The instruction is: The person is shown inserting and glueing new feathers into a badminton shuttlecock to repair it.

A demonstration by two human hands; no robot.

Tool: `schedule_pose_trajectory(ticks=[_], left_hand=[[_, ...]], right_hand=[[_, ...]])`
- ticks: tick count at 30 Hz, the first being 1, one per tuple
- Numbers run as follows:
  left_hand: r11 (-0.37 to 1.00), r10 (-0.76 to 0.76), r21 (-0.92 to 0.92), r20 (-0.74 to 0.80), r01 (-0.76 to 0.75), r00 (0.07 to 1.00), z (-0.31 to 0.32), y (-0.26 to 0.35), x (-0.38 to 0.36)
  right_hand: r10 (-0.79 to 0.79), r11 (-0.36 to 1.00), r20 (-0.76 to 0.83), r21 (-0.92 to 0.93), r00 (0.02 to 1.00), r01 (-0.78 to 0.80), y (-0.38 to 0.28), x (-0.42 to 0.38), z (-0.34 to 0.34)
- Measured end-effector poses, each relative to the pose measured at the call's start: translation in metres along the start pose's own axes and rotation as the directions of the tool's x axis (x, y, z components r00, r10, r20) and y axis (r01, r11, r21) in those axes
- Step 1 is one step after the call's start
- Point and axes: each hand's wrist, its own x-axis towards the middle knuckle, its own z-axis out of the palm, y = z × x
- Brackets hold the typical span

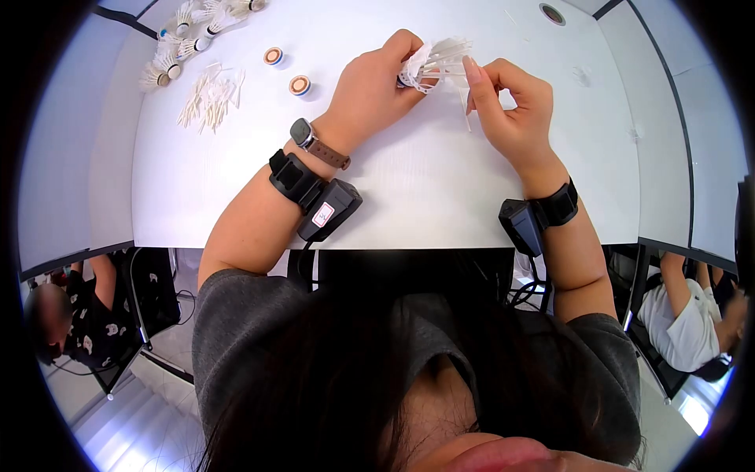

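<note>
My left hand (376,88) is closed around a worn white shuttlecock (440,59), whose frayed feather end points right. My right hand (513,106) is closed in a pinch at the shuttlecock's feather end, thumb and forefinger on a thin white feather shaft (454,69). A loose white strip hangs below those fingertips. Left of my left hand stand two cork shuttlecock bases (300,85) with blue-and-white rims. A heap of thin white feather shafts (211,97) lies farther left.
Several worn shuttlecocks (189,46) are piled at the table's back left corner. A round cable hole (552,12) is at the back right. Small white scraps (581,76) lie to the right. Partition walls flank the white table (425,197); other people sit beyond them on both sides.
</note>
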Motion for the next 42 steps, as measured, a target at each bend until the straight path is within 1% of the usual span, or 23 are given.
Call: schedule_pose_trajectory(ticks=[3, 6, 8, 10, 13, 16, 19, 22, 29, 32, 35, 38, 42], left_hand=[[1.0, 0.011, 0.013, -0.005, -0.01, 1.0, 0.0016, -0.0029, -0.0002], [0.999, 0.037, 0.015, -0.032, -0.037, 0.999, 0.0038, -0.0051, -0.0002], [0.999, 0.032, 0.006, -0.035, -0.031, 0.999, 0.0041, -0.0059, -0.0001], [1.0, -0.02, 0.02, -0.004, 0.02, 1.0, -0.0001, 0.0003, 0.0007], [0.999, -0.05, 0.009, 0.001, 0.049, 0.999, -0.0016, 0.0007, 0.0005], [0.999, -0.047, -0.006, -0.004, 0.047, 0.999, -0.0012, -0.0008, 0.0005], [0.999, -0.034, -0.003, -0.013, 0.034, 0.999, -0.0007, -0.0009, 0.0007], [1.0, -0.024, -0.015, -0.031, 0.023, 0.999, -0.0004, -0.0016, 0.0009], [0.998, -0.055, -0.021, -0.027, 0.054, 0.998, -0.0002, -0.0018, 0.0006], [1.0, 0.015, -0.01, -0.072, -0.016, 0.997, 0.0037, -0.0069, 0.0], [0.999, 0.033, -0.037, -0.057, -0.035, 0.998, 0.0021, -0.0055, -0.0002], [0.998, 0.05, -0.045, -0.079, -0.054, 0.996, 0.0029, -0.005, -0.0004], [0.999, 0.018, -0.048, -0.055, -0.021, 0.998, 0.0019, -0.0044, -0.0003]], right_hand=[[-0.036, 0.999, -0.037, -0.034, 0.999, 0.035, 0.001, 0.0011, 0.0008], [-0.039, 0.999, -0.059, -0.026, 0.997, 0.038, 0.0014, 0.0013, 0.001], [-0.068, 0.996, -0.046, -0.054, 0.997, 0.066, 0.0021, 0.0011, -0.001], [-0.054, 0.998, -0.042, -0.046, 0.998, 0.052, 0.0009, 0.0012, -0.0001], [-0.034, 0.999, -0.011, -0.035, 0.999, 0.033, 0.0007, 0.0023, 0.0007], [-0.028, 0.999, -0.017, -0.042, 0.999, 0.028, 0.0034, 0.0027, 0.0011], [0.055, 0.998, -0.014, -0.021, 0.998, -0.055, -0.0013, 0.0031, 0.0006], [0.029, 0.999, -0.019, -0.032, 0.999, -0.029, -0.0007, 0.0028, 0.0005], [0.012, 1.0, 0.005, -0.026, 1.0, -0.012, 0.0041, 0.0013, 0.0016], [0.02, 0.998, 0.027, -0.056, 0.999, -0.018, 0.0004, 0.0012, 0.0001], [0.023, 0.999, 0.036, -0.029, 0.999, -0.022, 0.0026, -0.0005, 0.0028], [0.005, 0.999, 0.03, -0.039, 1.0, -0.004, 0.004, -0.0006, 0.0019], [0.066, 0.997, 0.04, -0.033, 0.997, -0.065, 0.0002, 0.0012, 0.0014]])
